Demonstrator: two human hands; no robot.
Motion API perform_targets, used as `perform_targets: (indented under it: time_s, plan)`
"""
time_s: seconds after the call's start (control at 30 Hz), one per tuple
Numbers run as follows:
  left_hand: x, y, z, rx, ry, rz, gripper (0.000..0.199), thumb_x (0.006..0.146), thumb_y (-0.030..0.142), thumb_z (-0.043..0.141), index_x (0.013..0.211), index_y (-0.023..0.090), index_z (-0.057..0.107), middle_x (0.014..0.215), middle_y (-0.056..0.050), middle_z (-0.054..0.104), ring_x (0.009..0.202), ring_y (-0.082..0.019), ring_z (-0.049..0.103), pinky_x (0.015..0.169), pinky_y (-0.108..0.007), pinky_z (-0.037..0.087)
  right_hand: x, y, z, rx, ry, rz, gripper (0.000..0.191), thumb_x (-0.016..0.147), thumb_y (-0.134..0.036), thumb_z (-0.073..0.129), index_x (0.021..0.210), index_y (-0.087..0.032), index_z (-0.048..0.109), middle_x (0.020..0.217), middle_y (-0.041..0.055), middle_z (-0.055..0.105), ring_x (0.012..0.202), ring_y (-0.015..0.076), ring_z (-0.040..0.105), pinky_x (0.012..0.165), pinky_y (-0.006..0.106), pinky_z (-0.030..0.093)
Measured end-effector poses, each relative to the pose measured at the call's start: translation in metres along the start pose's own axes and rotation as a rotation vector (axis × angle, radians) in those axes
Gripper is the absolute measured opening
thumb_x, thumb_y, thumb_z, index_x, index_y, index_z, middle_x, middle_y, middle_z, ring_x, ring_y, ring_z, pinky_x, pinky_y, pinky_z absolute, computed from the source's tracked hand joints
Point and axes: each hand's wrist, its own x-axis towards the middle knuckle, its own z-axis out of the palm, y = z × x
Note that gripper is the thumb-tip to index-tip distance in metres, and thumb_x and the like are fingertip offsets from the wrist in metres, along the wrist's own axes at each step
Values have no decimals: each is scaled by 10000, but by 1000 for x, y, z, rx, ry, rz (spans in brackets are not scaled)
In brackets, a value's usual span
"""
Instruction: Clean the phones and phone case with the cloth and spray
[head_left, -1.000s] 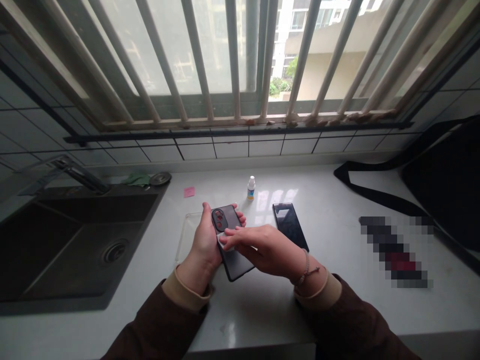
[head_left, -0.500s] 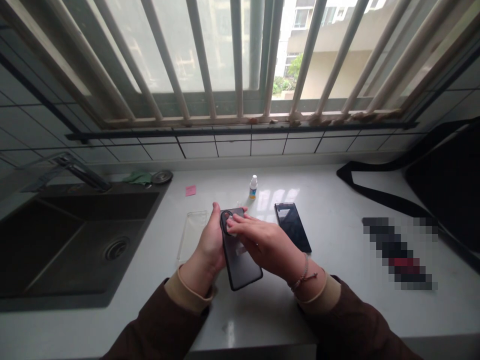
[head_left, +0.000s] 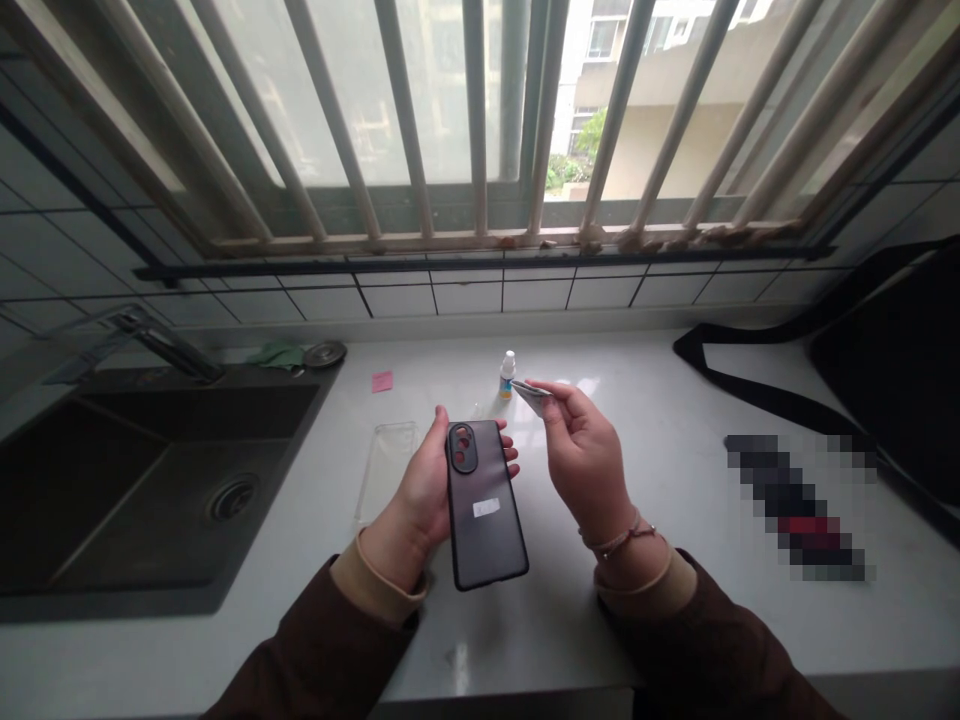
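Note:
My left hand (head_left: 426,480) is wrapped round a black-edged phone case (head_left: 491,555) with a smoky back. Skin shows through its camera holes, and a small white label (head_left: 486,508) sits on the back. My right hand (head_left: 592,450) pinches a thin, folded whitish piece (head_left: 531,397), perhaps tissue or a wipe, up and to the right of the case. Just beyond that piece stands a small white bottle (head_left: 508,378) with a blue and yellow label. A clear phone case (head_left: 384,465) lies on the counter left of my left hand.
The white counter (head_left: 480,650) has a dark sink (head_left: 150,590) and faucet (head_left: 161,340) at left. A pink note (head_left: 382,382) lies toward the back. A black bag (head_left: 892,350) with its strap and a blurred-out item (head_left: 799,510) are at right. Window bars rise behind.
My right hand has lifted off the case's camera area and moved right, with the whitish piece pinched in it. The dark phone seen on the counter is no longer visible, apparently behind that hand.

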Motion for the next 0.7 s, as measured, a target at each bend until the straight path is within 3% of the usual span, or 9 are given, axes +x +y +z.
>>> perform_targets:
  time_s: [0.17, 0.27, 0.43, 0.57, 0.7]
  plan:
    - [5, -5, -6, -137, -157, -45, 693, 1088, 614, 372, 1282, 49, 724, 1052, -224, 792, 950, -325, 783, 988, -483, 600, -8, -3, 9, -153, -376, -313, 312, 1103, -166, 477, 1313, -256, 689, 1385, 67, 750, 1347, 245, 684, 1216, 482, 519]
    - [7, -4, -4, -219, -131, -36, 668, 1101, 577, 361, 1284, 43, 719, 1048, -222, 795, 966, -326, 785, 1006, -470, 594, -10, -1, 13, -192, -492, -404, 310, 1100, -131, 469, 1294, -251, 680, 1393, 58, 748, 1384, 241, 653, 1274, 515, 454]
    - [6, 6, -3, -206, 46, 28, 739, 1090, 599, 318, 1231, -2, 725, 942, -238, 784, 826, -323, 781, 862, -462, 641, -10, -6, 9, -110, -598, -452, 267, 1093, -140, 495, 1247, -237, 690, 1360, 66, 765, 1340, 218, 686, 1280, 456, 455]
    - [6, 14, -12, -103, 192, 120, 734, 1059, 641, 352, 1176, 30, 742, 863, -213, 767, 678, -296, 745, 677, -430, 639, -13, -19, 5, 58, -793, -417, 241, 1087, -158, 529, 1225, -243, 708, 1307, 39, 793, 1327, 193, 693, 1288, 397, 430]
    - [6, 19, -18, -109, 188, 155, 723, 1040, 679, 362, 1164, 79, 745, 882, -188, 759, 692, -291, 742, 650, -419, 627, -10, -30, -2, 277, -1017, -286, 227, 1088, -195, 554, 1225, -229, 731, 1272, 51, 806, 1285, 175, 722, 1276, 364, 424]
